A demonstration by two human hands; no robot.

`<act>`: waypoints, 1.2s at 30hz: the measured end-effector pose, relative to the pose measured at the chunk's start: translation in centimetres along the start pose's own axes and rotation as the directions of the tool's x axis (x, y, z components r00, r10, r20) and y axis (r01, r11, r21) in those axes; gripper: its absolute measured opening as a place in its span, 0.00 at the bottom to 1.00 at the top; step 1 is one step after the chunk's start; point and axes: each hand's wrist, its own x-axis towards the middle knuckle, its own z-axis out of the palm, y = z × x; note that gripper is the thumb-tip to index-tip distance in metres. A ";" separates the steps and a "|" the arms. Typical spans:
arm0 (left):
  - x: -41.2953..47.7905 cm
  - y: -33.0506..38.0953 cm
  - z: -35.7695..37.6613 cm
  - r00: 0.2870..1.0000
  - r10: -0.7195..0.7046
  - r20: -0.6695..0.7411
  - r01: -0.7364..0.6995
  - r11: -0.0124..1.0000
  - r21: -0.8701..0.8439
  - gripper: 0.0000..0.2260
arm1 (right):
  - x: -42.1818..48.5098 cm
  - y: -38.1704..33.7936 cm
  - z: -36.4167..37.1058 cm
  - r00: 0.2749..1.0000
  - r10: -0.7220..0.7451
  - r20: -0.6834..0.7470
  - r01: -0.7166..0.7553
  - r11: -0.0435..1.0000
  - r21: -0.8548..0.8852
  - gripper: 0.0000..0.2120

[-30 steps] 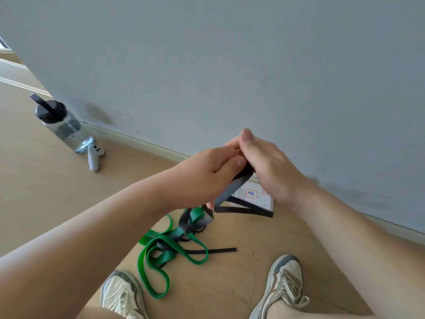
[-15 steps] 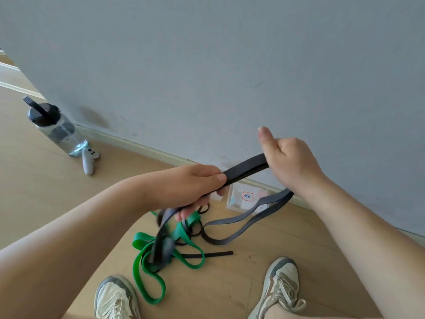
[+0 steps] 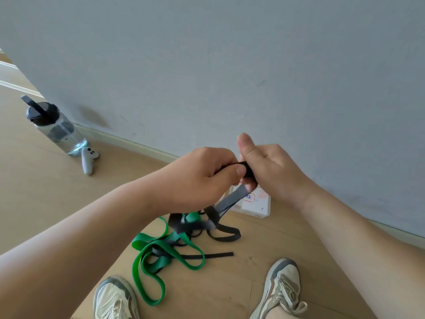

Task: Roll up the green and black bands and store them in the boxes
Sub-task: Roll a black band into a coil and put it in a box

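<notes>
My left hand and my right hand meet in front of me, and both grip the top end of a black band. The band hangs from my fingers down to the floor, where its loose loops lie tangled. A green band lies in loops on the wooden floor under my hands, mixed with other black strips. A white box with a red-framed label stands by the wall, partly hidden behind my right hand and the hanging band.
A water bottle with a black lid stands at the left by the wall, with a white controller beside it. My two shoes are at the bottom edge. The grey wall runs close behind the box.
My hands, spread apart with the black band stretched between them half a second ago, have come back together. The band's loop has dropped toward the floor.
</notes>
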 end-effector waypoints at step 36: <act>1.3 -4.3 0.5 0.968 -0.233 0.095 0.152 0.843 0.516 0.18 | 0.6 2.3 0.1 0.989 0.136 0.049 -0.117 0.952 -0.281 0.29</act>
